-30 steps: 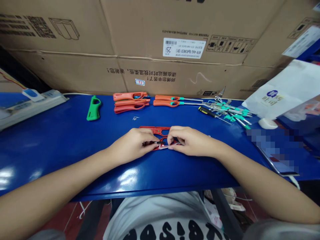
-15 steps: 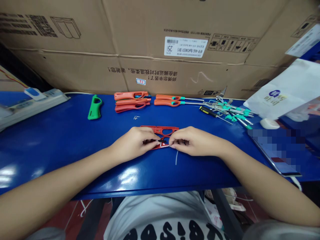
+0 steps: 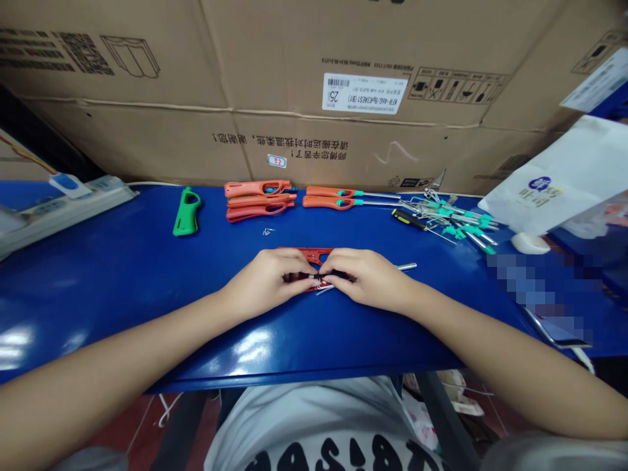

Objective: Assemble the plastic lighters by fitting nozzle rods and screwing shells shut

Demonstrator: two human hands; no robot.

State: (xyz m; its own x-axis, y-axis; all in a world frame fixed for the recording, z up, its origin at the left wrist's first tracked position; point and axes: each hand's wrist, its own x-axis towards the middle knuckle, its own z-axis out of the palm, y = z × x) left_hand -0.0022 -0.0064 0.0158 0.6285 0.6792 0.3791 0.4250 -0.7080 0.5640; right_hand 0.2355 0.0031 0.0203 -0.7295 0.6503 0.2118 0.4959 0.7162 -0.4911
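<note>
A red lighter handle shell [image 3: 310, 253] lies flat on the blue table [image 3: 122, 275] in front of me. My left hand [image 3: 267, 278] and my right hand [image 3: 367, 275] meet over it, fingers pinched on the shell and on small inner parts that I cannot make out. A thin metal tube [image 3: 406, 266] sticks out to the right from under my right hand. A pale thin wire [image 3: 324, 289] shows below the fingertips.
At the back lie a green handle shell [image 3: 185, 210], stacked orange shells [image 3: 258, 199], two assembled orange lighters [image 3: 343, 197], a pile of teal-tipped metal tubes [image 3: 456, 219] and a screwdriver [image 3: 409, 220]. Cardboard boxes [image 3: 314, 91] wall the far edge. A white bag [image 3: 559, 176] sits right.
My right hand has slid left so both hands now touch over the red shell. The metal tube now points out to the right, and the pale wire has swung up from below my hand.
</note>
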